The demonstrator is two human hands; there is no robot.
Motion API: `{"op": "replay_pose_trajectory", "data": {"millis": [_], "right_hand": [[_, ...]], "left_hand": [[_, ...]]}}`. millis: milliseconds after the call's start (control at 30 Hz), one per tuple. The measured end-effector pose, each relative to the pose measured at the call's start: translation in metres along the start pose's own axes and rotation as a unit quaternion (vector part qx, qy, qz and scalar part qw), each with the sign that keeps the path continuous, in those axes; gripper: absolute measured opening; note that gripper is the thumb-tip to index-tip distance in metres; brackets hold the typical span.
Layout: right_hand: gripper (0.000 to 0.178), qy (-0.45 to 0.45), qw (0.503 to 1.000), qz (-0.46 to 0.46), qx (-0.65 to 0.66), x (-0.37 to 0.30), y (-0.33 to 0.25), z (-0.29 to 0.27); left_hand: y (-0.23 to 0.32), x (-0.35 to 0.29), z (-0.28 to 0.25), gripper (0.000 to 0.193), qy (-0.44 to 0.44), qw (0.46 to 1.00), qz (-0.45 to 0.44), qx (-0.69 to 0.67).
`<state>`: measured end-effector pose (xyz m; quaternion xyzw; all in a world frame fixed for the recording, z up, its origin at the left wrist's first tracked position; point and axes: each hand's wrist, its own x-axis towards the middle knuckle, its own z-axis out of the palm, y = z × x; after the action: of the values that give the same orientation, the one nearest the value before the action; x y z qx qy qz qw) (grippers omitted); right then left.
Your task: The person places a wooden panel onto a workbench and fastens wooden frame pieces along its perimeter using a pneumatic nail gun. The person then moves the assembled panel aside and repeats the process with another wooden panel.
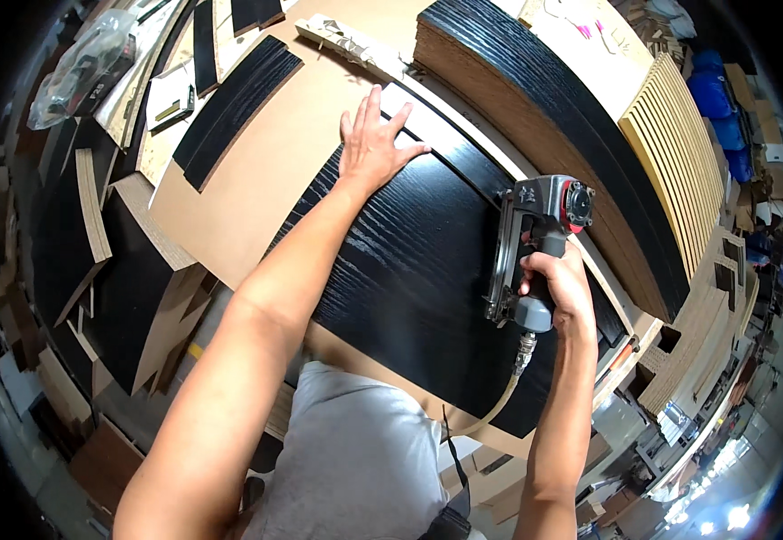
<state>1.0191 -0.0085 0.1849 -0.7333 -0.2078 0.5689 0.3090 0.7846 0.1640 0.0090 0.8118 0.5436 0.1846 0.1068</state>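
Note:
In my right hand [558, 279] is a pneumatic nail gun [535, 229], fingers wrapped round its grip. Its nose points at the far edge of a black wood-grain panel [400, 261], where a narrow black strip [459, 171] runs along that edge. From the base of the gun's handle an air hose [504, 396] curves down toward my body. My left hand [375, 148] lies flat with fingers spread at the panel's far left corner, fingertips near the end of the strip. Whether the nose touches the wood is hard to make out.
A stack of long curved black boards [544, 117] stands beyond the panel, with yellowish slats [679, 162] to its right. Two black strips [238, 108] lie on the brown board [229, 211] at left. Black-faced panels [139, 279] stand lower left. A plastic bag [85, 67] sits far left.

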Motion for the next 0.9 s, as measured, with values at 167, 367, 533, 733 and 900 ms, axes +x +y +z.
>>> {"op": "replay_pose_trajectory", "data": {"millis": [167,367,533,733,900], "right_hand": [[0.018,0.015,1.0,0.01,0.011,-0.001,-0.008,0.01],[0.02,0.046,0.998,0.033,-0.023,0.001,-0.016,0.022],[0.03,0.048,0.998,0.037,0.018,0.003,-0.012,0.028],[0.025,0.062,0.997,0.003,0.043,0.009,-0.034,0.072],[0.024,0.044,0.998,0.001,0.044,0.025,-0.053,0.105]], "left_hand": [[0.003,0.002,-0.004,0.077,-0.008,1.0,-0.001,-0.018],[0.0,0.0,-0.012,0.076,0.003,0.999,0.009,-0.036],[-0.024,0.01,-0.008,0.079,-0.015,0.99,0.013,-0.137],[-0.029,0.01,-0.025,0.082,-0.021,0.99,-0.026,-0.14],[-0.03,0.013,-0.027,0.092,-0.037,0.987,-0.036,-0.151]]}}
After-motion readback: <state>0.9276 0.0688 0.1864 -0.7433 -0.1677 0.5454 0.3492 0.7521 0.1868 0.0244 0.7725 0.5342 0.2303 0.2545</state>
